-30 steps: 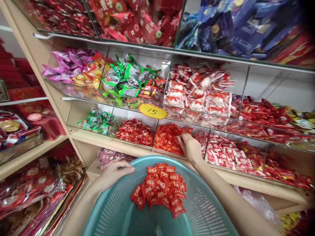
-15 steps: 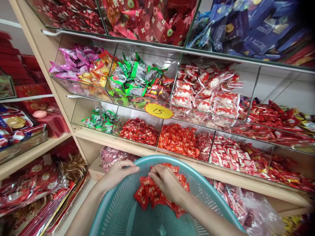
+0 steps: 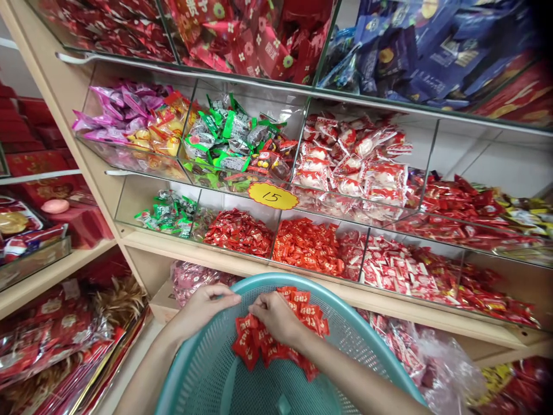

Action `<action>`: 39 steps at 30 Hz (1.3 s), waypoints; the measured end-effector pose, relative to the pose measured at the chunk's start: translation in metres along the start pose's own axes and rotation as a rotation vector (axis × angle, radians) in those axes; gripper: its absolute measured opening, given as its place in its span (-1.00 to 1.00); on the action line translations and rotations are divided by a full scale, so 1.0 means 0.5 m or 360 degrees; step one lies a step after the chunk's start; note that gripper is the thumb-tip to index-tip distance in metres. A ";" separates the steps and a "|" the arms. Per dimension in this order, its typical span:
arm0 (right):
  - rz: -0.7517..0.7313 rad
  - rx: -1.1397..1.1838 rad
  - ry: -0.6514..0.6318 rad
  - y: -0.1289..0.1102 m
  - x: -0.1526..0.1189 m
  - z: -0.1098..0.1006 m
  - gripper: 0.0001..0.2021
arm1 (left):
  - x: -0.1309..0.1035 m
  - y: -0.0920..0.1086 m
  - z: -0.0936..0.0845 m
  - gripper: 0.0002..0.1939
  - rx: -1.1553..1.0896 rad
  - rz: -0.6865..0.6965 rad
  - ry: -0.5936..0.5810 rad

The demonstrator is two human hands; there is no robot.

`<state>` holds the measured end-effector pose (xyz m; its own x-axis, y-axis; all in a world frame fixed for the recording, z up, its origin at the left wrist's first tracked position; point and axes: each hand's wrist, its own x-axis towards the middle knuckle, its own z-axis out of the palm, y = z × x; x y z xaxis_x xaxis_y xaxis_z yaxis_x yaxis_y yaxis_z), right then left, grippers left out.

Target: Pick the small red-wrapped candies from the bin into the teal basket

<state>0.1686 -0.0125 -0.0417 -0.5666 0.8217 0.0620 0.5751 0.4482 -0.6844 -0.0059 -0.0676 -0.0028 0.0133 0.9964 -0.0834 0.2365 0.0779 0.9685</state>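
A green plastic basket with perforated walls stands in front of me. Inside it, on the far side, lies a heap of small red wrapped candies with pale lettering. My right hand reaches over the heap, its thumb and fingers curled closed at the candies on the left; what is between the fingertips is mostly hidden. At the basket's far left rim is my left hand, with thumb and fingers closed at the edge. Its fingertips point to the right.
Behind the basket, shelf bins hold orange-red candies, dark red candies and white-and-red candies. A yellow price tag reads 15. Under the shelf are a bag of pink-wrapped sweets and a clear plastic bag.
The camera view has shifted slightly, so the shelves appear further left. My right hand has moved a little left over the red candies. My left hand stays at the rim.
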 end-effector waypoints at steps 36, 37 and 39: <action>0.0346 -0.1268 0.0751 0.095 0.108 -0.325 -0.75 | -0.001 0.010 0.000 -0.68 0.0117 0.0015 0.0008; 0.0338 -0.1333 0.0712 0.100 0.112 -0.320 -0.75 | -0.002 0.014 -0.001 -0.69 0.0122 0.0013 -0.0004; 0.0288 -0.1442 0.0653 0.102 0.119 -0.308 -0.74 | -0.004 0.022 -0.001 -0.68 0.0134 0.0008 -0.0014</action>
<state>0.2552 0.1134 0.0389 -0.2775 0.8850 0.3737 0.9605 0.2629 0.0907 -0.0038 -0.0686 0.0080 0.0230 0.9965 -0.0808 0.3175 0.0694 0.9457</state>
